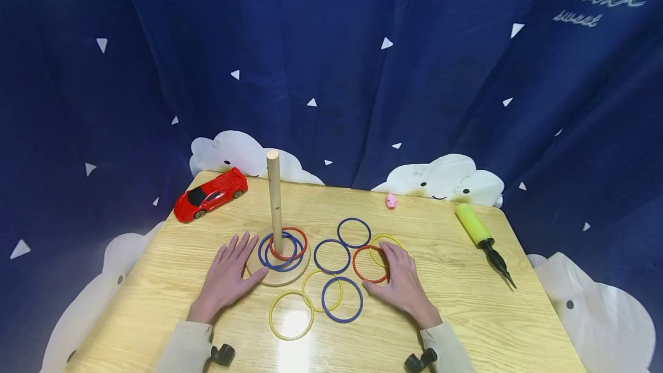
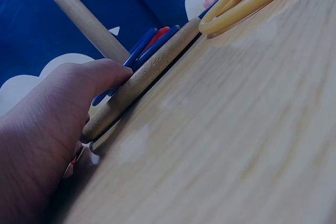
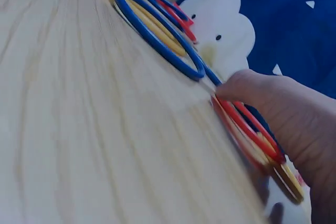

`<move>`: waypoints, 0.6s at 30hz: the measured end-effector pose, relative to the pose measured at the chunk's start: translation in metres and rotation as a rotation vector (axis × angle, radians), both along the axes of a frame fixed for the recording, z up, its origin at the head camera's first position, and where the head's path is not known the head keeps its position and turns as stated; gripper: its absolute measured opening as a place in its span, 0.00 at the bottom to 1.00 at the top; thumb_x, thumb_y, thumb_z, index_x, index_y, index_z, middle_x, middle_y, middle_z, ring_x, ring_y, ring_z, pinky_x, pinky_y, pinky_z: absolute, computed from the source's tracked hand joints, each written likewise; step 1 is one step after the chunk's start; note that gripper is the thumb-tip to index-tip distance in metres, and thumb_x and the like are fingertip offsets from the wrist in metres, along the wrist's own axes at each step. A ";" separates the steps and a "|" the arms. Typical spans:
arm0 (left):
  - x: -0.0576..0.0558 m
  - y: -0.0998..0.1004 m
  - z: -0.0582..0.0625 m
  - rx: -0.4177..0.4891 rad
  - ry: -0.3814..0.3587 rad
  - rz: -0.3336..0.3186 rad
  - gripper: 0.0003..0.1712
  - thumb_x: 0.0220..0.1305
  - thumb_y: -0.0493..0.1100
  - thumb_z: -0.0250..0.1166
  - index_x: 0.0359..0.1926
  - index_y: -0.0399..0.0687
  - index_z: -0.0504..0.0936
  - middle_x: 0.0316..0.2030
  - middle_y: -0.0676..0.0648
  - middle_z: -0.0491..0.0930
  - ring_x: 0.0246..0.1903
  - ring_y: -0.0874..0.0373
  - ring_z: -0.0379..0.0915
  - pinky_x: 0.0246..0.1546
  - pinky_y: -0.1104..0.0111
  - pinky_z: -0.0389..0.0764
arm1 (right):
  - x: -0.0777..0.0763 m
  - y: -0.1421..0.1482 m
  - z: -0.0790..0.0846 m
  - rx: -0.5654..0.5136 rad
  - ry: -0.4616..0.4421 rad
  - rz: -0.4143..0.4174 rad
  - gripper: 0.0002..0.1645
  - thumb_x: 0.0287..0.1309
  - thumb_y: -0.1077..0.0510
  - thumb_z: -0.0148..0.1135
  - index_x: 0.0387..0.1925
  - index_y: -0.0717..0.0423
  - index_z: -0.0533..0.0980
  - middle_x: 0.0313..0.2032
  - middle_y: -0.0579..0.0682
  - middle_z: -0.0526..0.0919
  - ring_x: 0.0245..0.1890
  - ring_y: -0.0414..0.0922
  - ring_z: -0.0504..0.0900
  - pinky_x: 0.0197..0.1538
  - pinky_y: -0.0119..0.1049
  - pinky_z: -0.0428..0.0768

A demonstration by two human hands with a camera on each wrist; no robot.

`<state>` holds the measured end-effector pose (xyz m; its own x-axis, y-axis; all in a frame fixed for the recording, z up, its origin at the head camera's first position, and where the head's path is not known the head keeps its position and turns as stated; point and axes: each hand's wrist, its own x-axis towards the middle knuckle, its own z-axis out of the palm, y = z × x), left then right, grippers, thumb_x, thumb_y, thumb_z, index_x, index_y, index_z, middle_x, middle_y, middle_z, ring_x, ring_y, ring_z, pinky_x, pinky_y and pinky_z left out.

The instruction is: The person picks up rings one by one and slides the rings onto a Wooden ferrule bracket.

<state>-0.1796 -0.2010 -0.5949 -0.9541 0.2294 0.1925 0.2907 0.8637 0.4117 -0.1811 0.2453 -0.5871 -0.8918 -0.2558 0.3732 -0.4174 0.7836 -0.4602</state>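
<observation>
In the head view my left hand (image 1: 228, 275) lies with fingers spread beside a round wooden base (image 1: 282, 280), its thumb on the base's near edge. An upright wooden peg (image 1: 276, 206) rises from that base, with a red ring (image 1: 307, 240) and two blue rings (image 1: 264, 269) around its foot. My right hand (image 1: 404, 281) is at another red ring (image 1: 362, 276), thumb at its near rim and index finger across its far right side. The thumb meets the red ring (image 3: 247, 124) in the right wrist view; my other fingers are hidden there. A yellow ring (image 1: 388, 237) partly underlies that hand.
Between the hands lie several blue rings (image 1: 342, 321) and two yellow rings (image 1: 292, 339). A red toy car (image 1: 212, 194) stands at the back left, a small pink figure (image 1: 391, 201) at the back. To the right is a yellow-green hand pump (image 1: 473, 226). A dark blue curtain (image 1: 331, 73) hangs behind.
</observation>
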 end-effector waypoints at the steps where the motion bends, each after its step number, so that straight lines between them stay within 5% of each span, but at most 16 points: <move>1: 0.000 0.000 0.000 0.002 -0.001 0.000 0.52 0.68 0.73 0.59 0.83 0.53 0.58 0.81 0.41 0.55 0.81 0.38 0.43 0.78 0.41 0.45 | 0.000 0.003 -0.001 0.001 -0.004 0.000 0.62 0.40 0.33 0.81 0.72 0.60 0.70 0.69 0.57 0.72 0.69 0.58 0.67 0.70 0.59 0.62; 18: -0.001 0.000 -0.001 0.011 0.008 0.002 0.52 0.68 0.73 0.59 0.83 0.53 0.59 0.81 0.41 0.55 0.81 0.38 0.43 0.78 0.41 0.45 | -0.009 0.014 -0.009 0.035 0.019 0.027 0.59 0.39 0.30 0.80 0.67 0.61 0.75 0.64 0.57 0.76 0.67 0.59 0.69 0.67 0.59 0.62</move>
